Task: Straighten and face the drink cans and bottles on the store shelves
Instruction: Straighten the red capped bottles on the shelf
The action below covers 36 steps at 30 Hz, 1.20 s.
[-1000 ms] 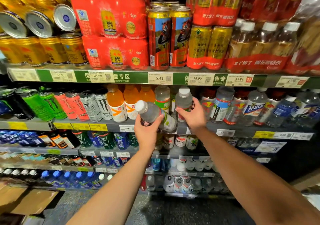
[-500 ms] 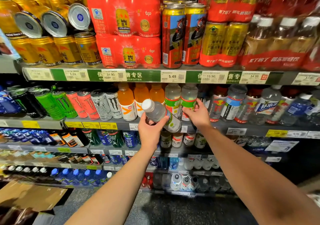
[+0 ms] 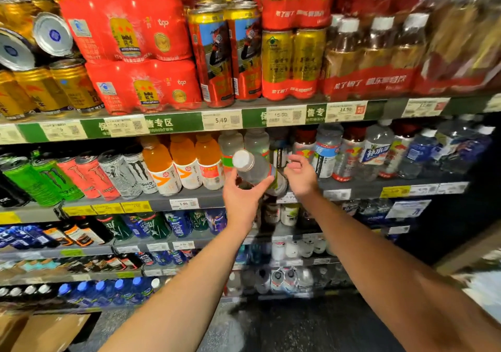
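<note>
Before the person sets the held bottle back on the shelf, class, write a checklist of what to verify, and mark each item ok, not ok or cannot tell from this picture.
1. Left hand grips the clear bottle: ok, its fingers wrap the body.
2. Bottle upright: not ok, it is tilted, white cap pointing up and left.
3. Right hand free to help: ok, it is open and holds nothing.
4. Label facing front: cannot tell, motion blur.
5. Free slot in the row of clear bottles: cannot tell, the hands and bottle hide it.
6. Neighbouring orange bottles standing: ok.
</note>
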Motion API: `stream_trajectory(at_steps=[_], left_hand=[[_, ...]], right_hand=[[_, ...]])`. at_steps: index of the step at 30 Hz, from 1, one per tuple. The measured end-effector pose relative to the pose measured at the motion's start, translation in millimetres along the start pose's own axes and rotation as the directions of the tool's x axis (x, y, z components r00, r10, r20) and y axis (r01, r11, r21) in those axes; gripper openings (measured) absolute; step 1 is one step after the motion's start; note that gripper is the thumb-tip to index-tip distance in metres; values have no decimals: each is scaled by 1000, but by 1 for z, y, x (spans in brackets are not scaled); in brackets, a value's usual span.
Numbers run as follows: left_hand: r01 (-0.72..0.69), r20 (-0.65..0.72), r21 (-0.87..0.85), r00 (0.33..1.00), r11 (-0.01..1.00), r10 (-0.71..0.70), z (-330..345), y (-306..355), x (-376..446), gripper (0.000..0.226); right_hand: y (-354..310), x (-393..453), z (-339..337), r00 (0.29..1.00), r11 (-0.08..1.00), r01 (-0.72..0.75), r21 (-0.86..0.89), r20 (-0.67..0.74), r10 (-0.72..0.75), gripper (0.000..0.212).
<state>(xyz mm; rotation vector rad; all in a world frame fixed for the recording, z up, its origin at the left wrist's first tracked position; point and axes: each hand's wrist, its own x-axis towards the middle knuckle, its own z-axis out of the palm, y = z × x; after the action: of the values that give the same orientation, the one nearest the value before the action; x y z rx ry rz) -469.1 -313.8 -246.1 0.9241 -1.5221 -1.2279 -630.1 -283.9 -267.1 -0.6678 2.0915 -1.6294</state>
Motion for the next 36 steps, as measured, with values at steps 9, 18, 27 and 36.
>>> stream_trajectory(at_steps=[9,18,27,36], left_hand=[[46,-182,90,983,995,-29,73,9,5,64],[51,-313,305,948,951,49,109,5,9,69],[-48,-213,533,959,845,189,119,4,26,66],[-76,-220,527,950,847,222,117,1,18,64]], right_hand=[[12,5,-42,986,999,27,24,165,-31,23],[22,16,-65,985,994,109,17,132,-111,14],[24,21,-86,980,980,193,-43,-43,-195,8],[21,28,-106,968,969,243,-37,-54,-245,31]])
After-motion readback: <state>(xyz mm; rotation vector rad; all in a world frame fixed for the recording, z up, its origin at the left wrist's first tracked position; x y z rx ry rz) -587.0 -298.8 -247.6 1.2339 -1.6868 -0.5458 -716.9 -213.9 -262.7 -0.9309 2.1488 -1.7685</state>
